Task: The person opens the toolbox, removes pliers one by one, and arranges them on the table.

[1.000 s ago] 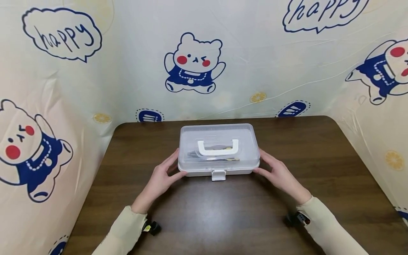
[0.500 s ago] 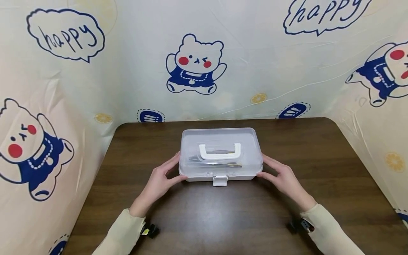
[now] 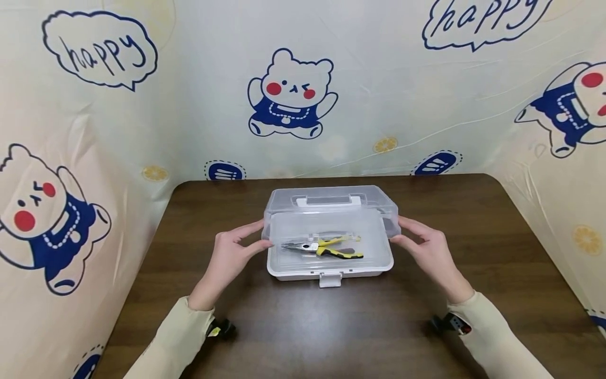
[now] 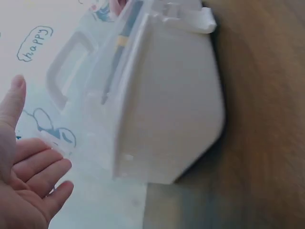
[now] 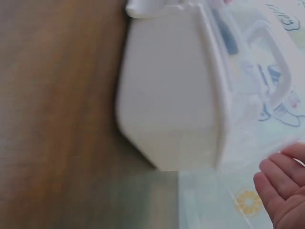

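Observation:
A toolbox with a white base (image 3: 293,275) stands on the table, its clear lid (image 3: 331,192) tilted up and back. My left hand (image 3: 229,255) holds the lid's left front corner, thumb at the front and fingers along the side. At the opposite corner, my right hand (image 3: 428,255) holds the lid likewise. Needle-nose pliers (image 3: 310,247) with yellow and black handles lie inside the base. Something partly see-through lies just behind the pliers, too unclear to name. The white carrying handle (image 3: 329,201) sits on the lid; the front latch (image 3: 330,280) hangs down.
The brown wooden table (image 3: 303,326) has rounded back corners. A cloth (image 3: 189,105) printed with bears surrounds its back and sides. A small dark device is at each wrist, by the sleeve cuffs.
The toolbox first came slightly nearer with the lid down. Since then both hands have raised the lid's front edge and swung it back, and the pliers show clearly.

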The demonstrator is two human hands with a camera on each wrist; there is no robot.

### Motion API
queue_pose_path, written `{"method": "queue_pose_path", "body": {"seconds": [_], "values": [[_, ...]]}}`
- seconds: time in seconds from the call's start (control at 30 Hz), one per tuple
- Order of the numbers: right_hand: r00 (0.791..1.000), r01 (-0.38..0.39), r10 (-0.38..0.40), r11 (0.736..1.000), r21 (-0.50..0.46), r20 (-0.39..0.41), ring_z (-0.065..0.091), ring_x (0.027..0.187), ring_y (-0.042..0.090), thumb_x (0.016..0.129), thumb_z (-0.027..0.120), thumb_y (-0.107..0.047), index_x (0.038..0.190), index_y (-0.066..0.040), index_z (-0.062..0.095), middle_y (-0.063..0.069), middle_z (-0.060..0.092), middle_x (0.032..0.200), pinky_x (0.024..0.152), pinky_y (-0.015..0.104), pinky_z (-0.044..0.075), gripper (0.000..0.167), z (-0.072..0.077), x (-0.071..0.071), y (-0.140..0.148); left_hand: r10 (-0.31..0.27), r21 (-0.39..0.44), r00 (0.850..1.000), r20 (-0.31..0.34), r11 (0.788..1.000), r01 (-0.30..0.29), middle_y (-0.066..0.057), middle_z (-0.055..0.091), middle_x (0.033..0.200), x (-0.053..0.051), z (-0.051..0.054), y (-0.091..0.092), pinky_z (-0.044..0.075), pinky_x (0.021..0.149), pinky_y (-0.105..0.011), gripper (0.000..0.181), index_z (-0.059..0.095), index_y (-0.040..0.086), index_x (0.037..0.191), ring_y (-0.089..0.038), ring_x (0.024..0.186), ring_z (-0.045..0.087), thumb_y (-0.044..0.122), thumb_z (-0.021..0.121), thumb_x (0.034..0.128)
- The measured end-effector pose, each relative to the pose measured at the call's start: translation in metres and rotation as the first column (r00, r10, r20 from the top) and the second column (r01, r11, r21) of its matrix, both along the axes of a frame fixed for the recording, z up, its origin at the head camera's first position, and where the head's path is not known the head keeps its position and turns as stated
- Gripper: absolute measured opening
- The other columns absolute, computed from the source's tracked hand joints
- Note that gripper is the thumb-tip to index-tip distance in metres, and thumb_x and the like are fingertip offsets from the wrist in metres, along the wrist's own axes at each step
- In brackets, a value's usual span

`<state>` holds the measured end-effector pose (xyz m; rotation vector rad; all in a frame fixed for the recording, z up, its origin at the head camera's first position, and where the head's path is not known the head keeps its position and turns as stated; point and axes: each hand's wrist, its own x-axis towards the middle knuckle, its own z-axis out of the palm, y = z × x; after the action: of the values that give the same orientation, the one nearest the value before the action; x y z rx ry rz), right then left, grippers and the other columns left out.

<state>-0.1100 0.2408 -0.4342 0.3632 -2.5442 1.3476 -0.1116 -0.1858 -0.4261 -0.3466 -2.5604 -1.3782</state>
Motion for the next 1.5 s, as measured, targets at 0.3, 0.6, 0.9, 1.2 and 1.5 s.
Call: {"method": "queue_pose_path", "body": {"seconds": [0.3, 0.6, 0.9, 1.2, 1.5], "values": [[0.988, 0.155, -0.157, 0.981, -0.114, -0.011, 0.066, 0.089, -0.009, 0.091, 0.082, -0.010, 0.111, -0.001, 0.081, 0.009, 0.079, 0.103, 0.075, 0.010, 0.051, 0.022, 0.019, -0.011, -0.012, 0.123, 0.105, 0.992, -0.014, 0.987, -0.121, -0.009, 0.080, 0.103, -0.019, 0.016, 0.011, 0.049, 0.063, -0.020, 0.027, 0.083, 0.006, 0.109, -0.021, 0.083, 0.071, 0.021, 0.087, 0.0869], [0.974, 0.221, -0.208, 0.962, -0.159, 0.090, 0.055, 0.077, 0.012, 0.099, 0.074, -0.032, 0.100, -0.001, 0.080, -0.019, 0.069, 0.078, 0.065, 0.024, 0.042, 0.032, 0.036, -0.032, -0.020, 0.233, 0.173, 0.972, 0.042, 0.956, -0.237, -0.008, 0.080, 0.090, -0.035, 0.033, 0.021, 0.047, 0.063, -0.027, 0.036, 0.084, 0.007, 0.095, -0.020, 0.080, 0.066, 0.042, 0.082, 0.0909], [0.981, 0.142, -0.111, 0.969, -0.201, 0.158, 0.067, 0.118, 0.017, 0.108, 0.056, -0.041, 0.131, -0.006, 0.073, 0.009, 0.074, 0.126, 0.107, 0.034, 0.049, 0.046, 0.033, -0.045, -0.010, 0.137, 0.375, 0.987, 0.085, 0.913, -0.159, -0.018, 0.077, 0.112, -0.057, 0.024, 0.021, 0.050, 0.107, -0.047, 0.040, 0.080, 0.001, 0.112, -0.028, 0.112, 0.072, 0.037, 0.066, 0.1035], [0.969, -0.187, 0.230, 0.921, -0.341, 0.089, 0.048, 0.145, 0.021, 0.111, 0.048, -0.010, 0.162, -0.004, 0.034, 0.024, 0.039, 0.162, 0.106, 0.015, 0.043, 0.053, -0.001, -0.060, 0.001, -0.090, 0.425, 0.991, 0.097, 0.904, 0.041, -0.013, 0.060, 0.146, -0.070, -0.006, 0.021, 0.049, 0.103, -0.023, 0.041, 0.058, 0.004, 0.148, -0.023, 0.135, 0.058, 0.004, 0.057, 0.1064], [0.889, -0.382, 0.431, 0.884, -0.269, 0.155, 0.017, 0.154, 0.048, 0.107, 0.043, 0.007, 0.168, -0.019, -0.003, 0.021, 0.006, 0.173, 0.111, 0.011, 0.031, 0.081, -0.030, -0.068, 0.003, -0.235, 0.364, 0.962, 0.140, 0.916, 0.170, -0.017, 0.040, 0.163, -0.069, -0.036, 0.019, 0.039, 0.114, -0.037, 0.066, 0.028, 0.012, 0.165, -0.033, 0.147, 0.043, -0.005, 0.052, 0.1055]]}}
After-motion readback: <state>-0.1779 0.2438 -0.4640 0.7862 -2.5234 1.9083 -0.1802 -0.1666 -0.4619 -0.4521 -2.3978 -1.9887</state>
